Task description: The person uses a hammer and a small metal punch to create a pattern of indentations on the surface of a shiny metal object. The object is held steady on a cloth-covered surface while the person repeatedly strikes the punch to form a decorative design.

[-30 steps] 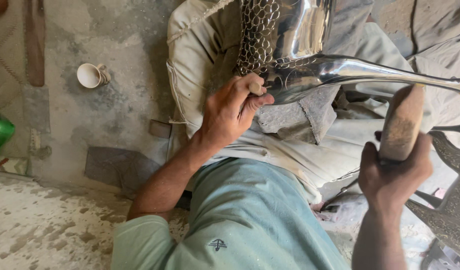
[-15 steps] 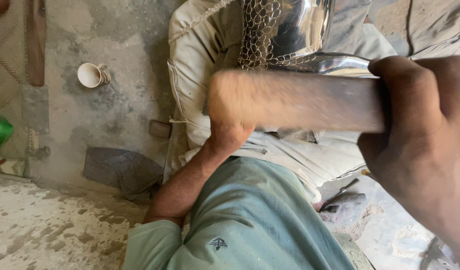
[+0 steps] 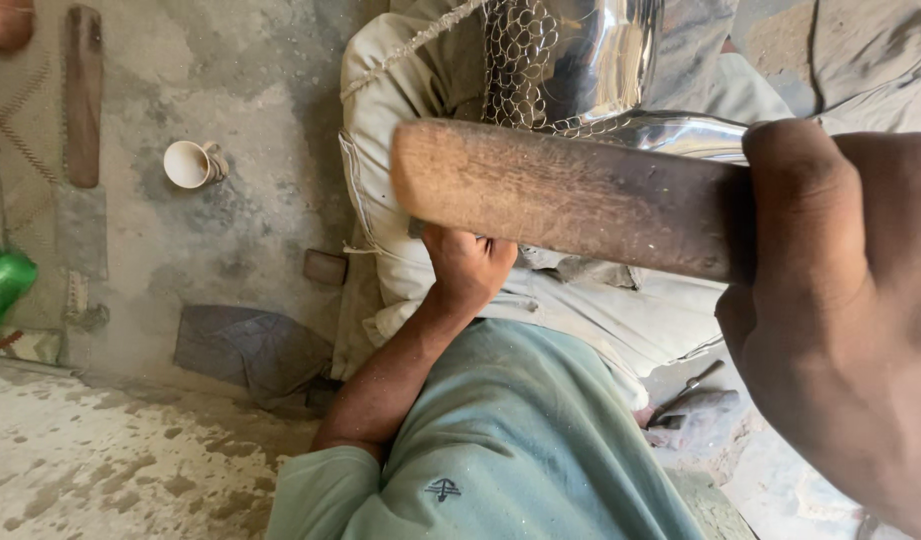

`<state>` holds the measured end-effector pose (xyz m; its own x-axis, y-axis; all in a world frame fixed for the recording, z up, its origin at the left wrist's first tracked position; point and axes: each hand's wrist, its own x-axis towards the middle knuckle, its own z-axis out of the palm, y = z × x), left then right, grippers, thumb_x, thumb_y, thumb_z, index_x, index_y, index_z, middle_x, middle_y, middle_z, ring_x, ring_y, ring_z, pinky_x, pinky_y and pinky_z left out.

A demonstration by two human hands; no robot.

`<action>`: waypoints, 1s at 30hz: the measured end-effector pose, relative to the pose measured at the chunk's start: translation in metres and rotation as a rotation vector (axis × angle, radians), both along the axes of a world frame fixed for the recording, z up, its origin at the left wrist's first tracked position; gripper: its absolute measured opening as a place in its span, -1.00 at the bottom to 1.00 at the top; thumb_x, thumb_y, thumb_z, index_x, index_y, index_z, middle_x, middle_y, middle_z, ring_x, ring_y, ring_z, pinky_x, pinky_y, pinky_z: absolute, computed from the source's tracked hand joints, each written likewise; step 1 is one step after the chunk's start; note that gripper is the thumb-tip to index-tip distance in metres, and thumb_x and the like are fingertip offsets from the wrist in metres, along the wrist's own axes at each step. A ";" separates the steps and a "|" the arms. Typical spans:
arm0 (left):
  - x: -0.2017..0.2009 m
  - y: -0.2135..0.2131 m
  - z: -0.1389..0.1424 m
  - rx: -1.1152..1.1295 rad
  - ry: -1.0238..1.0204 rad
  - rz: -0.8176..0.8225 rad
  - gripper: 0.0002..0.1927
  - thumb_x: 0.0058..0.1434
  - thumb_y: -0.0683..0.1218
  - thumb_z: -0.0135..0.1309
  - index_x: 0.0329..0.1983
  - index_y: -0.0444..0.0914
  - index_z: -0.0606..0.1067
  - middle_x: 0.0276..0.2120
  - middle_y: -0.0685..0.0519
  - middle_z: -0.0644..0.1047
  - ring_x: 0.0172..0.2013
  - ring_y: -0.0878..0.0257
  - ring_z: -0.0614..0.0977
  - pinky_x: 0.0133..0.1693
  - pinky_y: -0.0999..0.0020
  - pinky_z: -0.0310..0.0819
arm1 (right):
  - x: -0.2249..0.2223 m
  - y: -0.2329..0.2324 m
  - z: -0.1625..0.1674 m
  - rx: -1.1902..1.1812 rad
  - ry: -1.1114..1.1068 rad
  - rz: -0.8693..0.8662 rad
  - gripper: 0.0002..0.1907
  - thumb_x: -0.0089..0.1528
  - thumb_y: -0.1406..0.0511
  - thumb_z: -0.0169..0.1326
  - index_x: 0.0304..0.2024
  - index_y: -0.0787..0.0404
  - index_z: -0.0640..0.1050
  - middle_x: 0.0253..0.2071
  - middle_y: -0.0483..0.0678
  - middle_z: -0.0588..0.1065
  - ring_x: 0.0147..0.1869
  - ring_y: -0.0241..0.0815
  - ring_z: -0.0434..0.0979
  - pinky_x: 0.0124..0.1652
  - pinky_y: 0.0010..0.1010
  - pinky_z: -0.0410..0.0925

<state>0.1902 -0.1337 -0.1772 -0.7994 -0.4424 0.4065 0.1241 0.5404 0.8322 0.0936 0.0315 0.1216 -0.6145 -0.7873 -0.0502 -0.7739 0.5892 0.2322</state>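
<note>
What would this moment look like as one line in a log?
right hand: grips wooden handle, raised near camera | left hand: on shiny metal piece over padded cushion | white cup: on floor

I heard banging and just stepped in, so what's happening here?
A person sitting on the floor is working a shiny metal piece. The right hand grips a wooden handle, raised close to the camera. The left hand reaches under the handle to where the metal piece rests on a pale padded cushion; its grip is hidden. A white cup lies on the concrete floor to the left.
</note>
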 end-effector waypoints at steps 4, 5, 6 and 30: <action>0.002 0.001 -0.004 -0.040 0.034 -0.023 -0.74 0.28 -0.19 0.27 -0.03 -0.28 0.46 -0.28 0.03 0.56 -0.30 0.12 0.64 -0.22 0.33 0.53 | -0.003 0.004 0.000 -0.066 -0.046 0.077 -0.37 0.00 0.47 0.35 0.13 0.43 0.51 -0.13 0.20 0.50 -0.11 0.01 0.53 -0.17 -0.27 0.41; 0.003 0.003 -0.005 -0.029 0.037 -0.029 -0.74 0.28 -0.18 0.26 -0.02 -0.27 0.46 -0.27 0.03 0.56 -0.29 0.12 0.65 -0.21 0.33 0.53 | -0.004 0.002 0.000 -0.096 -0.067 0.083 -0.36 -0.05 0.45 0.36 0.11 0.42 0.52 -0.14 0.18 0.51 -0.12 0.03 0.53 -0.17 -0.25 0.41; 0.003 0.003 -0.006 -0.029 0.047 -0.034 -0.74 0.29 -0.18 0.26 -0.02 -0.27 0.46 -0.26 0.03 0.56 -0.28 0.12 0.65 -0.20 0.33 0.54 | -0.005 -0.002 0.002 -0.145 -0.097 0.073 -0.30 -0.16 0.41 0.35 0.08 0.39 0.52 -0.14 0.16 0.52 -0.11 0.05 0.54 -0.15 -0.22 0.41; -0.062 -0.036 0.067 -0.410 0.020 -0.747 -0.51 0.39 -0.21 0.20 0.33 -0.05 0.38 -0.26 0.14 0.54 -0.33 0.32 0.66 -0.32 0.50 0.68 | 0.032 0.109 -0.153 -0.706 -0.098 -0.441 -0.73 0.27 0.57 0.14 -0.01 0.35 0.42 -0.23 0.18 0.41 -0.18 0.16 0.40 -0.13 -0.14 0.30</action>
<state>0.1286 -0.1697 -0.1102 -0.8138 0.3833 0.4367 0.5805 0.5693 0.5821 0.1260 0.1407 -0.0309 -0.8918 -0.3424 0.2957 -0.4362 0.8242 -0.3613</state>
